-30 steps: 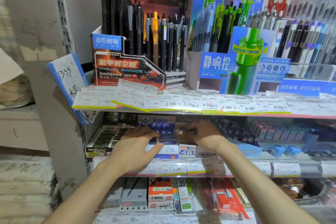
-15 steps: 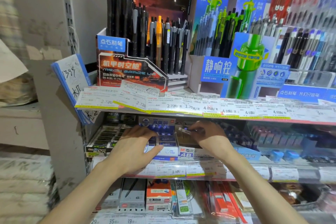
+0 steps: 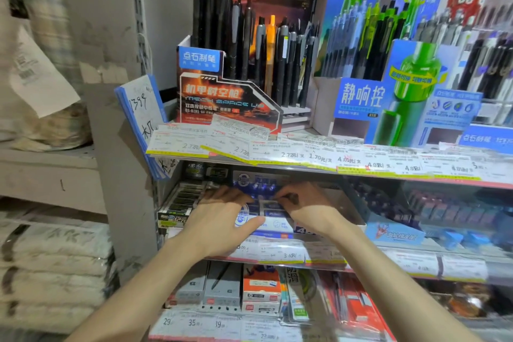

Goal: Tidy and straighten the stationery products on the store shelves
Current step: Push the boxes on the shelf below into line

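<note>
On the middle shelf stands a blue-and-white display box (image 3: pixel 273 223) filled with small blue packs (image 3: pixel 265 204). My left hand (image 3: pixel 222 219) holds the box's left front corner, thumb along its front face and fingers over the top. Beside it, my right hand (image 3: pixel 308 208) reaches into the same box, its fingertips pinched on one of the small packs. A black-and-green box (image 3: pixel 177 204) sits just left of my left hand. My right wrist mostly hides a box marked 4B (image 3: pixel 301 230).
The upper shelf carries a black pen display (image 3: pixel 230 97) and a blue-green pen display (image 3: pixel 402 91) behind a row of price labels (image 3: pixel 291 157). A light-blue box (image 3: pixel 394 233) lies right of my hands. Boxed goods (image 3: pixel 261 293) fill the lower shelf. A handwritten blue pad (image 3: pixel 141 114) hangs left.
My right hand has moved left from the 4B box to the blue-and-white box, carrying a small pack. My left hand stays on the box's front corner. The view has moved closer.
</note>
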Action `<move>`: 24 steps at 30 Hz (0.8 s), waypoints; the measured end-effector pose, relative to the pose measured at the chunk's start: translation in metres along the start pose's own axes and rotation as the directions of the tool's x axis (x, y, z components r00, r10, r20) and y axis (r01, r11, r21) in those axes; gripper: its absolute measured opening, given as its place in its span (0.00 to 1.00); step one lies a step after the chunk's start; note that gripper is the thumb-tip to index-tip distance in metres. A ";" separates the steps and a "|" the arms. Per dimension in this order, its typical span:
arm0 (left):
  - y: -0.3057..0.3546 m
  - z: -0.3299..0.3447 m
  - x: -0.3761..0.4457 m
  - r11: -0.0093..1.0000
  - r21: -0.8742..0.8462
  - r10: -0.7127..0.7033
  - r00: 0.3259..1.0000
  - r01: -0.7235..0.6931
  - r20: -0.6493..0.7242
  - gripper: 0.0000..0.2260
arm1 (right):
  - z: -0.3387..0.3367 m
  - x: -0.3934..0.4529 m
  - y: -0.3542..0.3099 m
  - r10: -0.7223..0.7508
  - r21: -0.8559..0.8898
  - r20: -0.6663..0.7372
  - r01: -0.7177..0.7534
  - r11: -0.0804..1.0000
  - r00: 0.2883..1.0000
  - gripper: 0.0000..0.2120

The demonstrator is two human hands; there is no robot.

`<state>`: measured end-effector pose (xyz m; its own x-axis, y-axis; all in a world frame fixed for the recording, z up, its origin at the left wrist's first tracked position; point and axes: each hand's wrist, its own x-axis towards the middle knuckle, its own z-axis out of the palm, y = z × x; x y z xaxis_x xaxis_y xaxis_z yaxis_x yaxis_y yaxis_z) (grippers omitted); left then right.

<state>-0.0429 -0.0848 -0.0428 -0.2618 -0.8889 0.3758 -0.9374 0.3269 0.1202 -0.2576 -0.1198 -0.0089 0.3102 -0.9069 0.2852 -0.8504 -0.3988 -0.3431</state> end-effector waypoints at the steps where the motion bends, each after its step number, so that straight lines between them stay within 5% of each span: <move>1: 0.000 0.000 0.000 1.000 -0.002 -0.003 1.000 0.003 0.004 0.31 | 0.001 0.000 0.000 0.001 -0.011 0.000 -0.001 1.000 1.000 0.11; 13: 0.002 -0.006 0.006 0.994 -0.097 0.062 0.995 -0.054 0.078 0.24 | -0.003 -0.015 0.004 -0.118 0.012 0.031 0.117 0.993 0.993 0.12; 24: 0.003 -0.003 0.006 0.993 -0.069 0.098 0.995 -0.095 0.038 0.22 | 0.001 -0.015 0.013 -0.076 0.141 0.028 0.072 0.987 0.997 0.11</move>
<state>-0.0460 -0.0878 -0.0375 -0.3605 -0.8642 0.3509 -0.8904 0.4310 0.1467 -0.2731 -0.1119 -0.0182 0.3857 -0.8773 0.2858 -0.7576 -0.4779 -0.4447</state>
